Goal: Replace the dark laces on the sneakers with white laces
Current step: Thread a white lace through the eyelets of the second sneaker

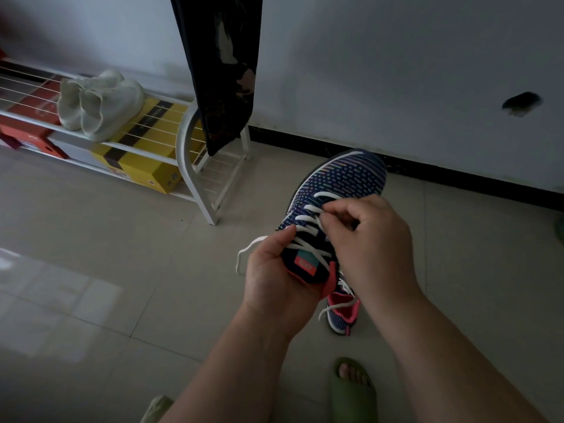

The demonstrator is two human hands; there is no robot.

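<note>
Over on the left there's a white wire shoe rack (189, 138) against the wall, with a pair of pale sneakers (99, 103) sitting on its top shelf. Under them you can see a yellow box (143, 166) and some red boxes (29, 123) further left. A dark patterned cloth (224, 65) hangs down just past the rack's right end.

Moving toward the middle, the person is holding a navy sneaker (338, 190) up over the tiled floor (91, 270), toe pointing away at the wall. It has colourful dashes all over the knit and a coral collar. The left hand (274, 270) is cupped under the heel end, fingers wrapped round the shoe, thumb pressing on the lace rows. A loose end of the white lace (308, 222) loops out past that hand to the left.

The right hand (369, 239) is on top of the shoe, fingertips curled and pinching the white lace near the front rows, so it's closed on the lace.

Below the hands the second sneaker (341, 315) lies on the floor, white lace trailing onto it. Bottom right, a foot in a green slide (354, 389).
</note>
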